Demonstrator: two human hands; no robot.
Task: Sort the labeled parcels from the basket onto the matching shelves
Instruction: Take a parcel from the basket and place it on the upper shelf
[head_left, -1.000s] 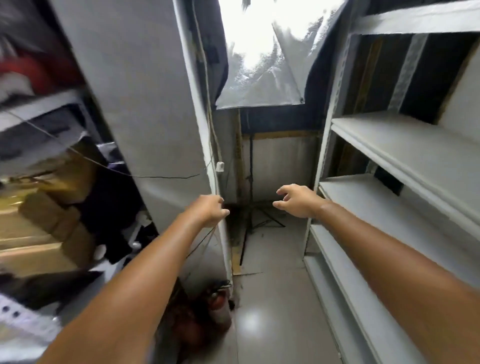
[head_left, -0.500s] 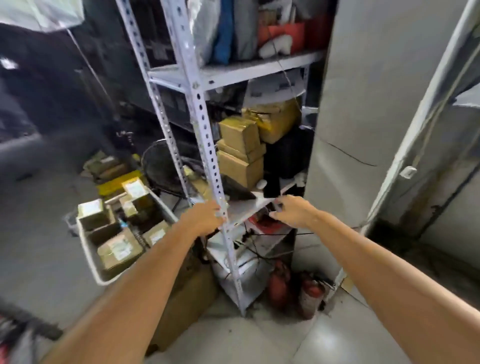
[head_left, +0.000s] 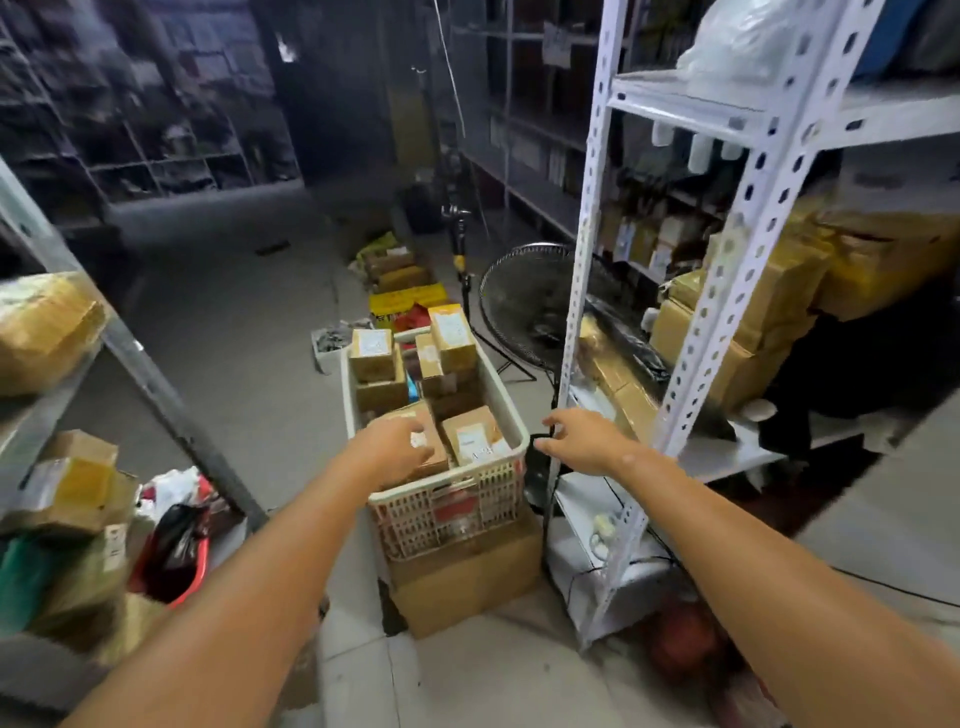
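Note:
A white plastic basket (head_left: 457, 499) stands on a brown carton in the middle of the floor. Several cardboard parcels with white labels fill it, among them a near-right parcel (head_left: 475, 434) and an upright one at the back (head_left: 452, 338). My left hand (head_left: 397, 444) hovers over the near-left parcel (head_left: 435, 451) in the basket with fingers curled down; whether it touches the parcel is unclear. My right hand (head_left: 584, 439) is open in the air just right of the basket's near corner, holding nothing.
A white perforated metal shelf (head_left: 727, 260) with yellow-taped boxes stands close on the right. A black floor fan (head_left: 524, 306) sits behind the basket. On the left is another rack (head_left: 140, 364) with parcels and a red bin (head_left: 176, 551). More boxes line the floor beyond.
The view has swung left from the empty shelves to the basket. Both hands, still empty, now reach over the basket, which is directly in front.

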